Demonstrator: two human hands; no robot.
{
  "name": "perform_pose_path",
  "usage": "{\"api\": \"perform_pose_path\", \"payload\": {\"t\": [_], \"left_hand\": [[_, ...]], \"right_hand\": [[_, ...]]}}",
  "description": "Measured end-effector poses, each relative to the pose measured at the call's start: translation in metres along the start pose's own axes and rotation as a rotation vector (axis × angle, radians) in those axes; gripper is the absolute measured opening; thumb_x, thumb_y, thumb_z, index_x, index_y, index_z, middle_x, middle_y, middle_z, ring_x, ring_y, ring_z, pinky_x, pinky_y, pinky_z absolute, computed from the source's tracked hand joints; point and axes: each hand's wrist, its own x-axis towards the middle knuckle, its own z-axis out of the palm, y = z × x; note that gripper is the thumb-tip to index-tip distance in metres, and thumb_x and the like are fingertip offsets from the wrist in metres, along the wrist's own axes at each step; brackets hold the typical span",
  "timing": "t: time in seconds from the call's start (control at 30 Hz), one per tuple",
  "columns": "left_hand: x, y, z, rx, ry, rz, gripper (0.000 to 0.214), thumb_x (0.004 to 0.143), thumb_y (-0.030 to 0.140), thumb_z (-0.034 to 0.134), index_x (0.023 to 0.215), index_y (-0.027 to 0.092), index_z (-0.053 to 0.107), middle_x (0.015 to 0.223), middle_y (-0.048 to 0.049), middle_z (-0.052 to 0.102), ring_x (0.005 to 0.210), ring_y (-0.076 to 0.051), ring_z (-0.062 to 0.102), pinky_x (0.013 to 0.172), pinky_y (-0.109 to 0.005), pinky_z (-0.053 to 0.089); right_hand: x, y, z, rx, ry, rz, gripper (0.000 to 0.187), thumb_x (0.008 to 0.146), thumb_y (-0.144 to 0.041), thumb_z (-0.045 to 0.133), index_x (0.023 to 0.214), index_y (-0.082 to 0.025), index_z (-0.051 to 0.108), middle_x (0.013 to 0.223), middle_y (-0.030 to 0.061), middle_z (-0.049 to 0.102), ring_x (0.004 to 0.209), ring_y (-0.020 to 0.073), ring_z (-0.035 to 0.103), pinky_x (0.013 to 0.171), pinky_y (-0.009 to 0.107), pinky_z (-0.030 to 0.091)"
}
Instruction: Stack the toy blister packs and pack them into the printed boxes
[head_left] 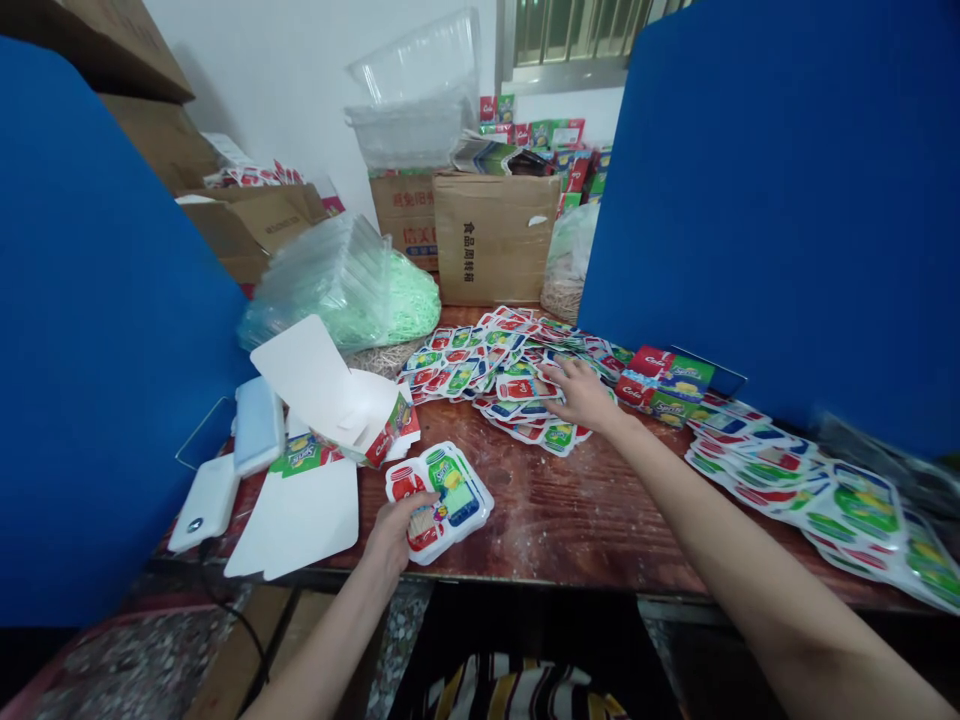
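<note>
My left hand [396, 528] grips the near-left edge of a flat plastic pack [459, 490], its thumb on top. Red Cola and green Sprite pictures cover the pack, which is low over the table's front part. Reaching out, my right hand [586, 395] rests with fingers apart on the right side of a loose heap of printed cards [469, 362]. These cards carry the same red and green drink shapes with white borders. Whether a card lies under its fingertips I cannot tell. Just right of that hand lies a Cola and Sprite printed carton [664, 385].
Overlapping printed packs [855, 500] line the right side. On the left are folded white cartons [307, 520], a pale blue pad [259, 425] and a white device [204, 503]. Clear plastic trays [330, 270] and a cardboard box [495, 240] stand behind. Blue panels [780, 200] flank the table.
</note>
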Motion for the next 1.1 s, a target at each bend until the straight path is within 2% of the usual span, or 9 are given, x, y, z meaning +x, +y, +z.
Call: {"api": "perform_pose_path", "payload": {"t": [0.07, 0.13, 0.33, 0.43, 0.57, 0.7, 0.83, 0.97, 1.1], "left_hand": [[0.0, 0.0, 0.0, 0.009, 0.002, -0.001, 0.031, 0.057, 0.002, 0.075, 0.087, 0.005, 0.066, 0.069, -0.0115, 0.073, 0.058, -0.027, 0.07, 0.059, -0.038, 0.061], [0.0, -0.001, 0.0, 0.014, 0.003, -0.001, 0.029, 0.058, 0.003, 0.075, 0.086, 0.006, 0.066, 0.068, -0.0115, 0.072, 0.058, -0.027, 0.07, 0.059, -0.038, 0.061], [0.0, -0.002, 0.0, 0.016, 0.01, 0.016, 0.028, 0.056, 0.003, 0.076, 0.082, 0.007, 0.066, 0.068, -0.0112, 0.072, 0.062, -0.029, 0.071, 0.061, -0.038, 0.061], [0.0, -0.002, -0.001, 0.004, -0.01, 0.028, 0.028, 0.056, 0.003, 0.077, 0.082, 0.008, 0.066, 0.069, -0.0113, 0.073, 0.063, -0.029, 0.072, 0.062, -0.038, 0.061], [0.001, -0.003, -0.001, 0.003, -0.015, 0.03, 0.028, 0.056, 0.004, 0.077, 0.083, 0.006, 0.067, 0.07, -0.0124, 0.073, 0.062, -0.029, 0.071, 0.061, -0.038, 0.061], [0.001, -0.002, -0.001, 0.007, 0.002, 0.022, 0.029, 0.057, 0.003, 0.076, 0.085, 0.006, 0.067, 0.072, -0.0122, 0.073, 0.06, -0.027, 0.071, 0.06, -0.037, 0.061], [0.002, -0.002, -0.001, 0.023, 0.031, 0.028, 0.03, 0.057, 0.002, 0.076, 0.085, 0.007, 0.067, 0.07, -0.0107, 0.073, 0.058, -0.026, 0.07, 0.057, -0.038, 0.061], [0.004, -0.003, -0.002, 0.041, 0.037, 0.021, 0.028, 0.058, 0.004, 0.077, 0.084, 0.007, 0.066, 0.07, -0.0102, 0.073, 0.056, -0.025, 0.069, 0.054, -0.038, 0.06], [0.007, -0.004, -0.003, 0.045, 0.022, 0.031, 0.03, 0.058, 0.003, 0.076, 0.086, 0.007, 0.066, 0.071, -0.0098, 0.073, 0.056, -0.025, 0.069, 0.056, -0.038, 0.061]], "right_hand": [[0.01, 0.002, 0.01, -0.069, -0.084, 0.051, 0.075, 0.086, -0.052, 0.052, 0.149, -0.021, 0.028, 0.146, 0.0205, 0.034, 0.123, 0.0398, 0.044, 0.098, 0.049, 0.036], [0.022, 0.002, 0.02, -0.103, -0.195, 0.023, 0.071, 0.09, -0.05, 0.047, 0.151, -0.021, 0.024, 0.142, 0.0222, 0.037, 0.117, 0.0365, 0.05, 0.095, 0.046, 0.038], [0.046, -0.001, 0.026, -0.145, -0.261, -0.044, 0.054, 0.092, -0.013, 0.037, 0.145, -0.017, 0.033, 0.116, 0.0205, 0.055, 0.086, 0.0238, 0.065, 0.077, 0.033, 0.047], [0.039, -0.002, 0.017, -0.157, -0.267, -0.089, 0.053, 0.089, -0.003, 0.03, 0.141, -0.014, 0.039, 0.118, 0.0212, 0.055, 0.087, 0.0233, 0.066, 0.076, 0.033, 0.049], [-0.006, -0.004, 0.009, -0.144, -0.219, -0.194, 0.06, 0.086, 0.001, 0.031, 0.143, -0.016, 0.037, 0.138, 0.021, 0.044, 0.109, 0.028, 0.059, 0.09, 0.04, 0.048], [-0.084, -0.001, 0.023, -0.035, -0.071, -0.392, 0.062, 0.087, -0.001, 0.037, 0.144, -0.023, 0.038, 0.15, 0.0126, 0.035, 0.137, 0.0338, 0.033, 0.106, 0.053, 0.036], [-0.156, 0.006, 0.035, 0.11, -0.12, -0.443, 0.066, 0.086, -0.005, 0.041, 0.146, -0.032, 0.035, 0.153, 0.0036, 0.032, 0.145, 0.029, 0.015, 0.112, 0.06, 0.025], [-0.186, 0.007, 0.023, 0.298, -0.215, -0.314, 0.072, 0.074, 0.0, 0.041, 0.14, -0.028, 0.047, 0.15, 0.004, 0.039, 0.145, 0.026, 0.017, 0.114, 0.055, 0.026], [-0.171, -0.013, 0.011, 0.47, -0.047, 0.02, 0.049, 0.087, -0.021, 0.043, 0.135, -0.023, 0.052, 0.139, 0.009, 0.051, 0.133, 0.0256, 0.042, 0.109, 0.048, 0.036]]}}
